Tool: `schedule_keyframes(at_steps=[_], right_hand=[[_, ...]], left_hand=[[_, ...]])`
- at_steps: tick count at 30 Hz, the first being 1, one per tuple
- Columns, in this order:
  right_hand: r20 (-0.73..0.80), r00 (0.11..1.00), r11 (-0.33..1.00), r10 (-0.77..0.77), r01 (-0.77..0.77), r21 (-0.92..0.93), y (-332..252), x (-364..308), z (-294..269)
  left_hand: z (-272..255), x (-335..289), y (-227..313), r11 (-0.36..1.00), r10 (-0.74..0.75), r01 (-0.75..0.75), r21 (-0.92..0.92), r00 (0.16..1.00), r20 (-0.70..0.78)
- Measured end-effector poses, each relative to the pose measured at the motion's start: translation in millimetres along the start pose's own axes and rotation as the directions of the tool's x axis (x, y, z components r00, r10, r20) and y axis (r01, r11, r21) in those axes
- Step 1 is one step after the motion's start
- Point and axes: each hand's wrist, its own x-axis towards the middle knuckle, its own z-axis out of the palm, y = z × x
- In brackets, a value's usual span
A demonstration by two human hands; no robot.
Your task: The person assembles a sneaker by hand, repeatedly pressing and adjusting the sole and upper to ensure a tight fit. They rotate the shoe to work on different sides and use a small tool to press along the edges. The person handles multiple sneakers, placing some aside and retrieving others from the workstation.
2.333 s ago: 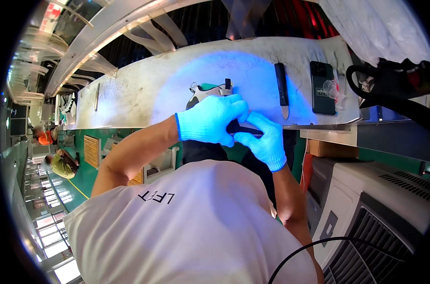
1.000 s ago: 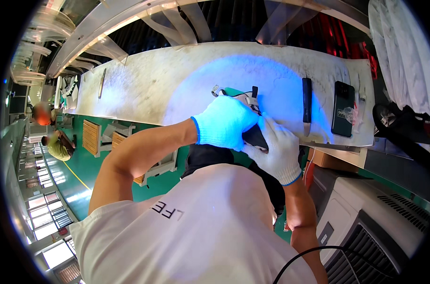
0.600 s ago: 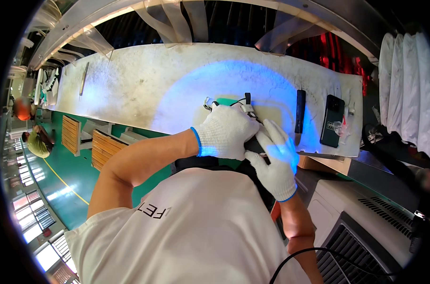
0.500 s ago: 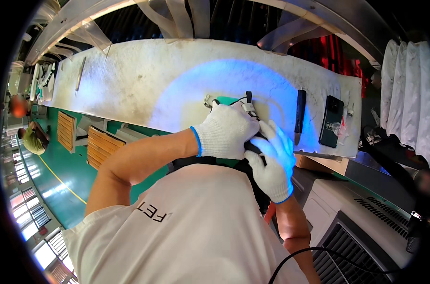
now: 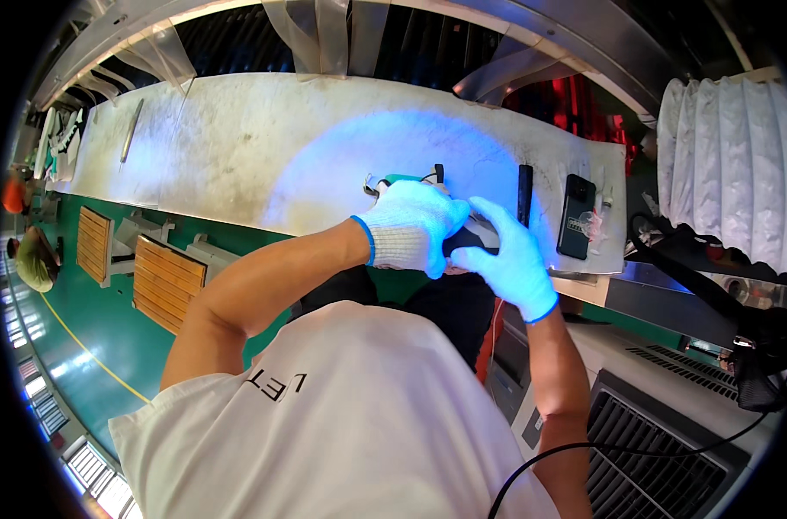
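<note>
Knitted white gloves with blue cuffs cover both hands, tinted blue by the light. My left hand (image 5: 411,223) is closed over a dark and green shoe-like thing (image 5: 404,179) at the worktable's near edge. Its green part, a loop and a black tab stick out beyond the glove; the rest is mostly hidden. My right hand (image 5: 516,268) is at the thing's dark right end, thumb and fingers spread apart on either side of it. Right of the hands, a long black-handled tool (image 5: 525,195) lies on the worktable (image 5: 237,130).
A dark phone (image 5: 576,216) and crumpled clear plastic (image 5: 594,227) lie at the table's right end. A thin metal tool (image 5: 132,130) is far left. Slatted wooden benches (image 5: 170,281) stand beyond my left arm. A vented grey machine (image 5: 661,432) and black cable (image 5: 584,446) are at right.
My right hand's fingers have spread wider, thumb and forefinger further apart. My left hand stays over the thing. The whole view has shifted, with the table items now further left in it.
</note>
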Motion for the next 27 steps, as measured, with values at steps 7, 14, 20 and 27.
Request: schedule_keyframes(at_steps=[7,14,20,27], right_hand=[[0.253,0.951,0.965,0.176,-0.218,0.146,-6,23,-1],[-0.07,0.964,0.963,0.256,-0.26,-0.067,-2,23,27],[-0.554,0.828,0.994,-0.085,0.105,0.005,36,-7,51],[-0.389,0.921,0.95,0.001,0.121,0.289,42,54,41]], left_hand=[[12,-3,-5,1.0,0.003,-0.003,-0.029,1.0,-0.018],[16,-14,-37,0.858,0.111,-0.229,-0.459,0.956,-0.27],[43,-96,-97,0.659,-0.299,-0.144,-0.739,0.851,-0.432],[40,-73,-92,0.984,0.068,-0.155,-0.083,0.77,-0.634]])
